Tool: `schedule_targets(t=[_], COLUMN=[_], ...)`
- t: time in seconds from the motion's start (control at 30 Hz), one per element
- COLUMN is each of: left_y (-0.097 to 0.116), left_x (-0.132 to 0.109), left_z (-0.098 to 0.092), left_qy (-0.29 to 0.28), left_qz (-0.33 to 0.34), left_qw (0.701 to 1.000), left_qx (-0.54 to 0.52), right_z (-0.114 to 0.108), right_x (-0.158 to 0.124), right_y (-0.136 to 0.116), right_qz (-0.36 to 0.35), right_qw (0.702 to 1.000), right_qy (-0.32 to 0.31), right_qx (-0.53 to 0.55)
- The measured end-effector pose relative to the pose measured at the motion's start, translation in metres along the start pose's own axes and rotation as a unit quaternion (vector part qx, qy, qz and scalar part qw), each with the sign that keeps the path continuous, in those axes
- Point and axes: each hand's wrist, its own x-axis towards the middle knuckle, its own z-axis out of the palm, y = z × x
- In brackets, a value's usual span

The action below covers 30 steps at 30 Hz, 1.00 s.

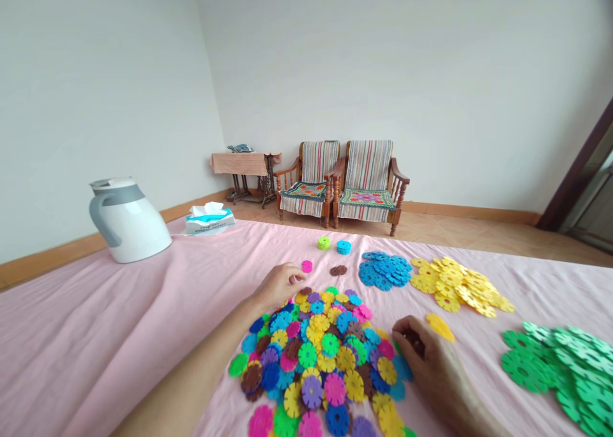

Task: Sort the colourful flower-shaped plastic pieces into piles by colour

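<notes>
Loosely bent, the fingers of the person's left hand (281, 282) hang at the far left edge of the mixed heap of multicoloured, notched plastic discs (318, 344), their tips just beside a single bright pink notched disc (307, 266); whether they pinch anything cannot be told. At the heap's right edge, the right hand (426, 347) has thumb and forefinger curved toward each other, the other fingers tucked in; a bit of green shows by the tips, but a firm hold cannot be made out.

For clean handling, it would seem best to take one disc by its rim, lifting it flat so the notches don't catch neighbours, and to keep both wrists off the heap's loose slopes.

Beyond the hands lie a pair of dark brown discs (338, 270), short lime-green (324, 243) and light-blue (343, 247) stacks, then, toward the right, spread piles of blue discs (384, 271), yellow discs (454, 283) and green discs (565, 367), all on a wrinkled pink cloth (191, 283).
</notes>
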Motion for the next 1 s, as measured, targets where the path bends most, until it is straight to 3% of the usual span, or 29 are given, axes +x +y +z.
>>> schedule_targets(t=[0.2,0.5,0.77,1.0], left_y=[0.0078,0.0019,0.0062,0.0097], left_x=[-0.0029,-0.0025,-0.0039,-0.0014], left_z=[-0.0002,-0.0048,-0.0028,-0.0018], left_qy=[-0.084,-0.166,-0.141,-0.050], left_qz=[0.061,0.069,0.060,0.050], left_qw=[0.994,0.978,0.986,0.995], left_qx=[-0.025,-0.103,-0.069,-0.063], right_z=[-0.0004,0.0015,0.0010,0.0012], right_x=[-0.0003,-0.0004,-0.0016,-0.0031], right_y=[-0.0024,0.0038,-0.0012,-0.0029], right_qz=[-0.003,-0.006,-0.006,-0.013], right_qw=[1.000,1.000,1.000,1.000], right_qy=[0.000,-0.001,0.002,0.008], right_qx=[-0.004,-0.004,-0.001,0.000])
